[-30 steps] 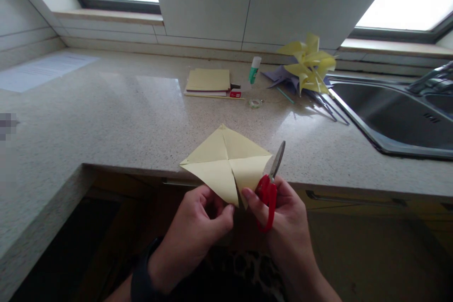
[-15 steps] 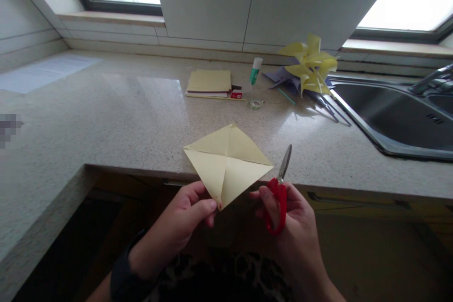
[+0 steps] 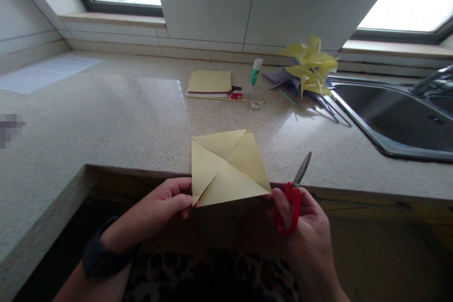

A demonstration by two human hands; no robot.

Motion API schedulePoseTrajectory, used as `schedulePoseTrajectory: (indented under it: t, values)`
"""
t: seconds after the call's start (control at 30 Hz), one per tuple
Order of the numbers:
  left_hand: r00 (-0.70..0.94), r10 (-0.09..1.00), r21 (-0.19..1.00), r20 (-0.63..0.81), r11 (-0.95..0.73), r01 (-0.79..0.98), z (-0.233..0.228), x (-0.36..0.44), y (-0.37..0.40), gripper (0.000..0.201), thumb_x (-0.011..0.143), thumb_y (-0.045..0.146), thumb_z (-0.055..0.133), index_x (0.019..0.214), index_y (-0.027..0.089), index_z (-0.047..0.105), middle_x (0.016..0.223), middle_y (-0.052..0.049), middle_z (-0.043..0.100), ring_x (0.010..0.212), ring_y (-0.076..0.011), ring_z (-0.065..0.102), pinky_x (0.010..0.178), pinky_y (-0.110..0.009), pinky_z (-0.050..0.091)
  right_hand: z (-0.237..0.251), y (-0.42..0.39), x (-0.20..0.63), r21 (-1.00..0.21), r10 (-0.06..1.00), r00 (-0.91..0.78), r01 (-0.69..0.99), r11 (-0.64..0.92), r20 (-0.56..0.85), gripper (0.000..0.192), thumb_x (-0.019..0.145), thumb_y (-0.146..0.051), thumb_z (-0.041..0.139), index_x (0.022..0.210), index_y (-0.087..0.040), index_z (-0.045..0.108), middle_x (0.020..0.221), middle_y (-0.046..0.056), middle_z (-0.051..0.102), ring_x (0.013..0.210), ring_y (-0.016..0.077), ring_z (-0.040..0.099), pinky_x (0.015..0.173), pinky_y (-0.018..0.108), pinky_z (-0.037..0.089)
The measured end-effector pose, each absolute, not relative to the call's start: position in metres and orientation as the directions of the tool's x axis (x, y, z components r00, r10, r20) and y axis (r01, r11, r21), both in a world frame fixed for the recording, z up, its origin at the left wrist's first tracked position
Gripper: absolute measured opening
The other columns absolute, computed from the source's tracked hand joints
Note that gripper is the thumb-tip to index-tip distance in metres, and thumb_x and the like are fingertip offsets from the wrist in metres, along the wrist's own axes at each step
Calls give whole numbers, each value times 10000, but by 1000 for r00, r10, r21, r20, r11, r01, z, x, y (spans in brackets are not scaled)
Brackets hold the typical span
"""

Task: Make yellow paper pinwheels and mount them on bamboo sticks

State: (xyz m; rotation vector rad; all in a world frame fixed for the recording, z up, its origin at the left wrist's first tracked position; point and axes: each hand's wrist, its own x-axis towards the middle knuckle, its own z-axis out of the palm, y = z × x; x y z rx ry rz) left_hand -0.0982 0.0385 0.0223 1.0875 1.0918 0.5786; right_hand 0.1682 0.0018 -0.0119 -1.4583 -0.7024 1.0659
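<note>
— yellow paper (image 3: 226, 170), creased corner to corner, is pinched at its lower left corner by the left hand (image 3: 161, 207), thumb on top. why out there, past the tabletop (image 3: 123, 118) edge?

— held in the air like that, both faces stay reachable, i'd say. the right hand (image 3: 307, 226) is closed through the red handles of the scissors (image 3: 293, 198), blades together and pointing up and away, just beside the sheet's right corner.

— anything holding things further out?

— the steel sink (image 3: 396, 118) at the right; its basin shows nothing inside from here. near it lie a yellow pinwheel (image 3: 311, 63), a glue stick (image 3: 255, 71), a tape roll (image 3: 256, 104) and a paper stack (image 3: 209, 82).
</note>
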Motion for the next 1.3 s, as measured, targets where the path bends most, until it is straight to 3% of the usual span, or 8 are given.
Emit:
schedulePoseTrajectory:
  t: [0.3,0.53,0.63,0.7,0.77,0.9,1.1,1.3]
  values:
    - [316,865,914,-390,404,21,10,-115,35,159,818,316,655,784,162,673,685,0,577,618,-114,464,582,-213,344,-7,1,160,-958,894,359,-200,-207,-268,423,644,-432,917,872,-196,648,745,-16,671,549,96,585,489,191,533]
    - [265,900,885,-347,408,-225,-8,-111,19,250,827,353,537,699,166,641,649,-18,573,630,-153,494,634,-265,418,-7,2,156,-965,927,292,-184,-186,-234,375,664,-386,910,857,-212,640,767,-5,687,574,109,581,518,207,538]
    - [306,880,890,-364,425,-164,-26,-100,8,246,834,334,550,709,152,659,653,-33,600,664,-166,536,685,-280,437,-7,0,154,-969,932,284,-166,-185,-227,359,681,-403,898,824,-212,630,743,-15,670,573,107,574,535,215,546]
    - [370,850,876,-374,455,-160,-36,-87,0,244,793,363,640,862,137,702,671,-32,627,668,-164,569,670,-267,437,-8,-2,151,-964,930,276,-172,-200,-243,364,684,-413,894,816,-213,621,709,-28,650,546,100,569,505,202,524]
    - [426,815,835,-393,510,-206,-41,-71,-9,403,779,437,722,1085,180,676,820,-30,664,627,-137,565,542,-223,383,-10,-6,146,-958,932,249,-181,-222,-263,369,690,-425,888,823,-212,617,707,-22,661,525,100,575,469,190,491]
    - [384,846,815,-369,493,-304,-33,-40,-19,497,773,544,767,1113,192,681,896,-33,655,667,-134,594,519,-205,390,-13,-13,135,-949,946,161,-198,-246,-280,361,710,-444,868,808,-205,616,671,-5,668,515,110,578,471,200,485]
    - [228,892,774,-390,452,-443,-14,-15,-11,431,805,560,760,1000,181,704,883,-40,705,702,-148,614,655,-251,469,-7,-19,128,-940,954,92,-224,-258,-284,377,667,-416,897,786,-209,606,664,-9,665,530,115,571,474,196,487]
    - [44,897,861,-440,435,-263,-11,-14,-2,420,809,539,743,690,144,664,639,-20,640,611,-137,561,620,-247,447,-6,-22,137,-948,959,85,-199,-250,-270,351,719,-439,860,823,-218,609,719,16,702,590,153,640,522,235,552]
